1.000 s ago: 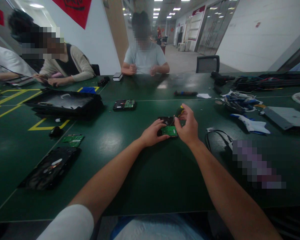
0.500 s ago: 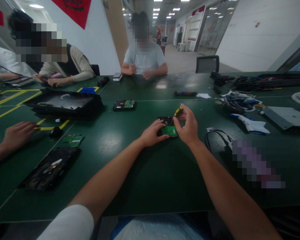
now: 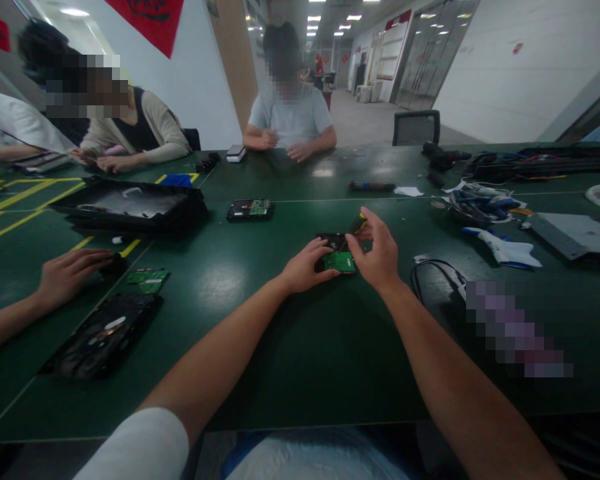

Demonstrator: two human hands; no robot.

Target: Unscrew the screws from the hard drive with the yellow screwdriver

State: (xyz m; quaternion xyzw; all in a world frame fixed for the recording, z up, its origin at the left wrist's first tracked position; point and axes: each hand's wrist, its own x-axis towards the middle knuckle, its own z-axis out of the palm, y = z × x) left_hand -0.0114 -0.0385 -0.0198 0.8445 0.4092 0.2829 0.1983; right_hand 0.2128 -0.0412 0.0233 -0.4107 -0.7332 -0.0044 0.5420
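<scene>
On the green table in front of me lies a hard drive (image 3: 339,262), black at its far end, with a green circuit board on its near part. My left hand (image 3: 307,267) grips its left side, thumb at the near edge and fingers over the far left edge. My right hand (image 3: 377,250) is closed around a small screwdriver (image 3: 359,223) with a yellow and black handle. The screwdriver slants down toward the drive's black part; whether its tip sits in a screw is too small to tell.
Left of me are a loose circuit board (image 3: 147,280), a black casing (image 3: 103,337) and a co-worker's hand (image 3: 70,275). Farther off stand black trays (image 3: 130,207) and another hard drive (image 3: 250,209). To the right lie a cable (image 3: 437,262), gloves (image 3: 503,248) and a metal box (image 3: 575,233).
The co-worker's hand at the left has moved right, onto the small black object. The screwdriver handle has turned a little in my right hand. My left hand stays on the drive.
</scene>
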